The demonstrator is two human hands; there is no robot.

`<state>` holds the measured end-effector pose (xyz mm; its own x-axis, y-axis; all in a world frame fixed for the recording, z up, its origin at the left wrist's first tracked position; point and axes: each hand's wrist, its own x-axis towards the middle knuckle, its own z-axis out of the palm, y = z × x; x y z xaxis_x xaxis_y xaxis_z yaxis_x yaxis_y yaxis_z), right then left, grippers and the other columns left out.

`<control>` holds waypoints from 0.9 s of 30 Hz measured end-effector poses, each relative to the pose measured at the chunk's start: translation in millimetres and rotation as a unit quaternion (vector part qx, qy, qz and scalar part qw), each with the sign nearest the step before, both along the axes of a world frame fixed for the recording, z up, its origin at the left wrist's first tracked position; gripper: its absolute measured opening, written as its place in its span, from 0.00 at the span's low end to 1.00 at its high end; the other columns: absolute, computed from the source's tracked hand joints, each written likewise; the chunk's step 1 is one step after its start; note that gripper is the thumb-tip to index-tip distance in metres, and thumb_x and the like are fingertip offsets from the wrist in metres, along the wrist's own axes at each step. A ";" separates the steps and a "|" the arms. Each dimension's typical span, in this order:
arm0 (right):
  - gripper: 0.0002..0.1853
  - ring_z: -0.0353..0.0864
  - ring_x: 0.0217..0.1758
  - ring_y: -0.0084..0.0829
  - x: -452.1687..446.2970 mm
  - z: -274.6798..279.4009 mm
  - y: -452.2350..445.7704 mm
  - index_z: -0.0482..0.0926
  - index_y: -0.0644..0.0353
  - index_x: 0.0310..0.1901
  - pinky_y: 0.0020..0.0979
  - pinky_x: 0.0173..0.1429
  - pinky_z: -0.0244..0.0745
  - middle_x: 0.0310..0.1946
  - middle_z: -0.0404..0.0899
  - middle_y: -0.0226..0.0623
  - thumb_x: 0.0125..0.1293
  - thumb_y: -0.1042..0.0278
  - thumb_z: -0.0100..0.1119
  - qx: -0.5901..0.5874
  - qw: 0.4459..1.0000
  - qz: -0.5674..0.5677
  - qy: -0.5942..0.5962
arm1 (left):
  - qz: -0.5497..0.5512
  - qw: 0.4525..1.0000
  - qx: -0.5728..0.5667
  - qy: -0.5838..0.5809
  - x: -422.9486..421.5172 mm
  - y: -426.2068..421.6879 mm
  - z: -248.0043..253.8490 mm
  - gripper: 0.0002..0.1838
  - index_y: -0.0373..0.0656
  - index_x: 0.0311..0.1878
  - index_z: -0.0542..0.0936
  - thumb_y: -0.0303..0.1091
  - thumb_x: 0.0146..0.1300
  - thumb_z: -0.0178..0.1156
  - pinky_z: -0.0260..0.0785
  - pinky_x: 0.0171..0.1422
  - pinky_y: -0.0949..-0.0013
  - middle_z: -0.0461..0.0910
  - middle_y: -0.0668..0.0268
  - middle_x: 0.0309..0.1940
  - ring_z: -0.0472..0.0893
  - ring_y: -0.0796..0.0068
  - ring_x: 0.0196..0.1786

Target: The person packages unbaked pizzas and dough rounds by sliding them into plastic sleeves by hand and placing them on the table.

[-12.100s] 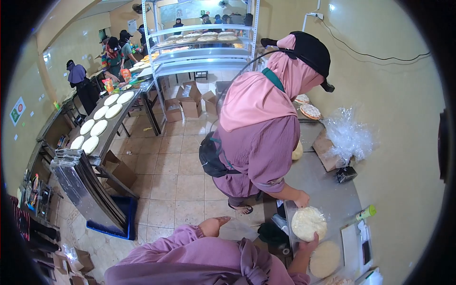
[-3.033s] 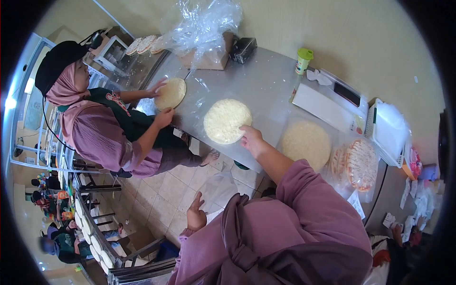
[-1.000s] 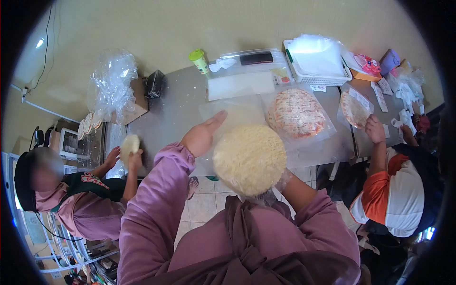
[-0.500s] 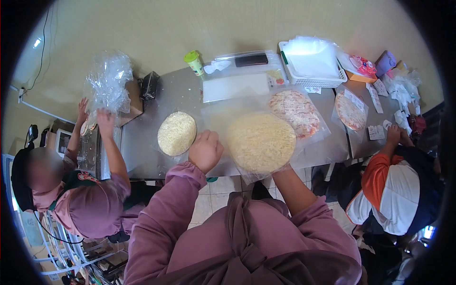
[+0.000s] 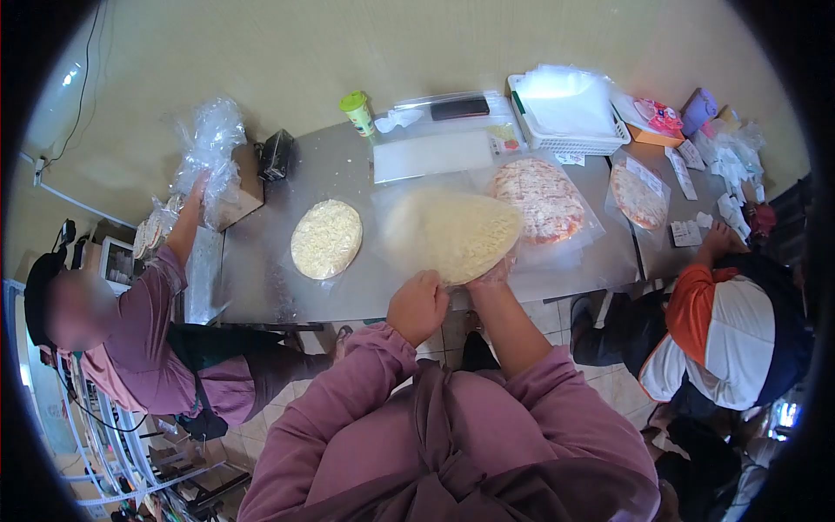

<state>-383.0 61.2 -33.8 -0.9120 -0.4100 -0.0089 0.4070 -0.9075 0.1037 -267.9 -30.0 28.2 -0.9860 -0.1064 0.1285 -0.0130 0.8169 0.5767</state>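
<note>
A pale, cheese-topped pizza in a clear plastic bag is held tilted over the near side of the table, partly blurred by motion. My right hand is under its near right edge, gripping it through the film; some fingers are hidden. My left hand is closed at the bag's near left edge, apparently pinching the plastic. To the left, another cheese-topped pizza lies on clear film. A bagged pizza with red sauce and white topping rests just beyond my right hand.
At the back of the steel table are a green cup, a stack of plastic sheets, a dark phone and a white basket. A smaller bagged pizza lies right. People stand at both sides.
The bagged pizza has tipped and shifted left. My left hand has moved right and nearer to me, beside my right hand. The person at left has reached into the plastic bags.
</note>
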 end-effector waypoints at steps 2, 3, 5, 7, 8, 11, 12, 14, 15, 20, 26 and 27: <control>0.32 0.69 0.57 0.46 -2.0 18.0 19.2 0.65 0.59 0.58 0.48 0.60 0.65 0.57 0.67 0.44 0.60 0.42 0.41 0.059 0.997 0.047 0.003 | 0.027 0.999 0.021 0.015 5.6 -9.5 -2.6 0.06 0.38 0.29 0.68 0.30 0.55 0.50 0.64 0.35 0.53 0.71 0.52 0.26 0.72 0.48 0.32; 0.30 0.69 0.57 0.46 -2.3 26.1 27.5 0.65 0.60 0.58 0.47 0.61 0.64 0.57 0.67 0.45 0.61 0.46 0.40 0.117 0.989 0.094 0.005 | 0.026 0.999 0.020 0.016 8.7 -13.9 -3.7 0.06 0.38 0.29 0.68 0.30 0.55 0.50 0.64 0.35 0.53 0.71 0.52 0.26 0.72 0.48 0.32; 0.28 0.69 0.57 0.45 -1.5 17.9 34.6 0.65 0.62 0.57 0.46 0.62 0.63 0.56 0.67 0.46 0.60 0.51 0.41 0.175 0.982 0.070 0.019 | 0.037 0.999 0.024 0.005 14.5 -18.8 -4.7 0.06 0.38 0.30 0.68 0.31 0.55 0.50 0.64 0.35 0.54 0.71 0.52 0.25 0.72 0.48 0.31; 0.26 0.69 0.57 0.45 7.1 5.2 33.6 0.64 0.64 0.57 0.45 0.63 0.62 0.56 0.67 0.47 0.60 0.56 0.42 0.232 0.971 0.044 0.034 | 0.024 0.999 0.021 0.013 19.8 -15.2 -4.4 0.06 0.38 0.30 0.68 0.31 0.55 0.50 0.64 0.35 0.54 0.71 0.53 0.26 0.72 0.49 0.32; 0.26 0.68 0.57 0.46 16.6 2.2 27.2 0.63 0.64 0.57 0.46 0.63 0.62 0.56 0.67 0.48 0.57 0.63 0.42 0.206 0.978 0.040 0.007 | 0.012 1.000 0.018 0.018 20.6 -13.7 -1.9 0.06 0.39 0.30 0.68 0.32 0.56 0.50 0.65 0.35 0.54 0.71 0.55 0.27 0.73 0.50 0.33; 0.26 0.68 0.58 0.46 42.5 -2.6 6.7 0.62 0.65 0.58 0.47 0.63 0.62 0.55 0.67 0.48 0.55 0.71 0.44 0.216 0.975 0.039 -0.032 | -0.031 0.998 0.021 0.058 21.7 -10.8 5.0 0.05 0.39 0.30 0.68 0.30 0.56 0.51 0.66 0.35 0.55 0.71 0.56 0.28 0.73 0.51 0.33; 0.26 0.67 0.58 0.47 48.3 -2.5 2.4 0.61 0.65 0.58 0.48 0.63 0.62 0.55 0.67 0.48 0.55 0.73 0.45 0.251 0.966 0.043 -0.044 | -0.032 0.998 0.022 0.058 23.6 -13.0 3.4 0.05 0.39 0.30 0.68 0.30 0.56 0.51 0.66 0.35 0.55 0.71 0.56 0.28 0.73 0.51 0.33; 0.25 0.67 0.58 0.47 52.9 1.5 2.1 0.61 0.65 0.58 0.48 0.62 0.62 0.55 0.67 0.47 0.57 0.73 0.46 0.235 0.965 0.074 -0.088 | -0.068 0.996 0.034 0.053 27.9 -18.4 -5.9 0.04 0.39 0.31 0.70 0.29 0.56 0.52 0.67 0.37 0.58 0.71 0.57 0.32 0.73 0.53 0.35; 0.24 0.66 0.58 0.47 55.2 4.1 2.0 0.61 0.65 0.58 0.48 0.62 0.63 0.54 0.67 0.47 0.58 0.73 0.46 0.218 0.961 0.105 -0.134 | -0.071 0.995 0.034 0.053 30.9 -20.1 -9.5 0.04 0.39 0.31 0.70 0.29 0.56 0.52 0.67 0.37 0.58 0.71 0.57 0.32 0.73 0.53 0.35; 0.22 0.67 0.57 0.46 42.0 -18.2 -17.0 0.62 0.63 0.57 0.48 0.61 0.64 0.53 0.68 0.46 0.61 0.71 0.49 0.202 0.966 0.080 -0.140 | -0.151 0.987 0.041 0.044 33.4 -22.9 -11.1 0.04 0.38 0.33 0.72 0.26 0.54 0.54 0.67 0.41 0.60 0.71 0.55 0.35 0.74 0.54 0.38; 0.18 0.71 0.54 0.43 28.5 3.2 -43.8 0.67 0.59 0.53 0.46 0.58 0.66 0.50 0.72 0.43 0.60 0.69 0.51 0.174 0.969 0.064 -0.163 | -0.004 0.996 -0.007 0.088 17.0 -55.7 -19.7 0.10 0.37 0.36 0.72 0.26 0.48 0.55 0.68 0.42 0.59 0.72 0.54 0.37 0.73 0.51 0.38; 0.17 0.71 0.53 0.42 28.0 -5.0 -45.3 0.68 0.58 0.51 0.46 0.57 0.67 0.49 0.72 0.42 0.60 0.69 0.51 0.150 0.974 0.086 -0.149 | -0.013 0.996 -0.009 0.089 14.0 -67.2 -32.7 0.10 0.37 0.36 0.72 0.26 0.48 0.55 0.68 0.42 0.59 0.72 0.54 0.37 0.73 0.51 0.38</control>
<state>-355.0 16.0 -38.7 -0.7695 -0.4941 -0.4046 0.5474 -0.8367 -0.0192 -253.8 -97.1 -4.5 -0.9496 -0.0782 0.3036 0.1091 0.8254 0.5540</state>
